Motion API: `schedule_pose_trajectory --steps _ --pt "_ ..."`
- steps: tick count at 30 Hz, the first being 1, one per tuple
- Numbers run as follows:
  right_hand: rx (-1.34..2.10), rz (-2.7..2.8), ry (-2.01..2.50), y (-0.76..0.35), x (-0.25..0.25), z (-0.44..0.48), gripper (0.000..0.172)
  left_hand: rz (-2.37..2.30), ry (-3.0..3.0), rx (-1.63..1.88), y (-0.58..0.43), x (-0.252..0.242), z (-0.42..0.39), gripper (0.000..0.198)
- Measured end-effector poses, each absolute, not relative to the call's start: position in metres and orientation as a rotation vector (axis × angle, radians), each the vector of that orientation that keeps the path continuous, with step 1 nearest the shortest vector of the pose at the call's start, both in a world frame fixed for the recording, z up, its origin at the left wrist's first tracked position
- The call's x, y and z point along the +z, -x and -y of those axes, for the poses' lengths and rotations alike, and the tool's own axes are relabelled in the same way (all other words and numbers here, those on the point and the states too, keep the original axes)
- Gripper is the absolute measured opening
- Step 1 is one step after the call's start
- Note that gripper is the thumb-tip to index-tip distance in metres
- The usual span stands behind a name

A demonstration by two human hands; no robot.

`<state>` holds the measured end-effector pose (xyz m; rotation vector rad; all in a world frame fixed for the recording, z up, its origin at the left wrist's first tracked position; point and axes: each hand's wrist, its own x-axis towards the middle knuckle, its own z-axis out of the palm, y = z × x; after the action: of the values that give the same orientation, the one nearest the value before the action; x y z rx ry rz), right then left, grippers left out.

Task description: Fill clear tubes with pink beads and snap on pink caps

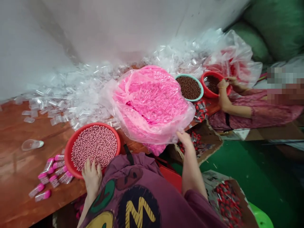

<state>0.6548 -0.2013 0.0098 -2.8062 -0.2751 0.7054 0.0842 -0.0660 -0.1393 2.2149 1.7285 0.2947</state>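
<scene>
My left hand [92, 175] rests at the near edge of a red basin [68, 158], its fingers apart over the pink beads [95, 145] that fill it. With my right hand [185, 140] I pinch the lower right edge of a large clear plastic bag [156, 134]. Bright pink caps [152, 101], or small pieces like them, fill this bag; their exact shape is hard to make out. Left of the basin lie several small bottles with pink lids [53, 180], filled with beads.
Clear empty containers [71, 91] are heaped along the wall. On the right a person's hands [225, 84] work at a red bucket [205, 90], beside a bowl of brown beads [190, 88]. Boxes of red-capped bottles [229, 202] stand below. A clear scoop-like piece [29, 145] lies left.
</scene>
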Motion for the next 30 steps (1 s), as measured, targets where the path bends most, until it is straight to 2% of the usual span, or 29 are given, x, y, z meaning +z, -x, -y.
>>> schedule_pose_trajectory --steps 2,5,9,14,17,19,21,26,30 --pt "0.704 0.306 2.909 -0.685 0.048 0.208 0.038 -1.771 -2.104 0.404 -0.075 -0.15 0.069 0.076" --pt "0.555 0.405 2.993 -0.711 0.092 0.189 0.047 -1.852 -2.004 0.501 -0.077 -0.161 0.062 0.079" --pt "0.347 0.56 2.973 -0.714 0.118 0.134 0.059 -2.013 -1.906 0.524 -0.102 -0.155 0.049 0.081" --pt "0.066 0.632 2.988 -0.702 0.12 0.086 0.064 -2.14 -1.811 0.325 -0.135 -0.124 0.046 0.082" --pt "-0.29 0.79 2.907 -0.683 0.102 0.063 0.071 -2.153 -1.776 0.323 -0.147 -0.115 0.045 0.078" --pt "-0.389 1.056 2.75 -0.657 0.083 0.039 0.075 -2.175 -1.726 0.311 -0.151 -0.114 0.042 0.075" --pt "-0.28 1.393 2.563 -0.614 0.058 0.008 0.071 -2.195 -1.682 0.297 -0.153 -0.115 0.041 0.072" --pt "0.311 2.083 2.023 -0.478 -0.014 -0.078 0.061 -2.231 -1.649 0.294 -0.157 -0.115 0.042 0.067" --pt "0.553 2.155 1.944 -0.451 -0.062 -0.119 0.05 -2.224 -1.66 0.23 -0.158 -0.111 0.04 0.058"
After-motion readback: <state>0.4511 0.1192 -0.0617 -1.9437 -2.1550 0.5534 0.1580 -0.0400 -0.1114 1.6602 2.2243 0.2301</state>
